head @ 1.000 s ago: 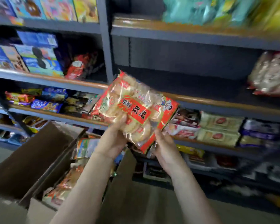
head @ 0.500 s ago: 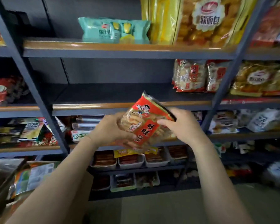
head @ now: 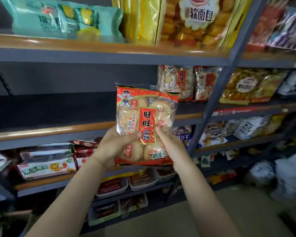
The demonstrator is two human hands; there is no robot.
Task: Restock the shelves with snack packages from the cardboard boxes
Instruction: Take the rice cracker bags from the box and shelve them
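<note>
A red and clear rice cracker pack is held upright in front of the middle shelf. My left hand grips its lower left side, thumb on the front. My right hand grips its lower right edge, thumb on the red label. Two matching cracker packs stand at the right end of that dark shelf, just behind the held pack. No cardboard box shows in the head view.
Left of the matching packs the middle shelf is bare. A teal pack and yellow bread bags sit on the shelf above. A grey upright post divides the bays. Lower shelves hold trays and boxed snacks.
The pack has turned from tilted to upright and risen toward the middle shelf. The view has swung right and closer to the shelves, away from the cardboard box.
</note>
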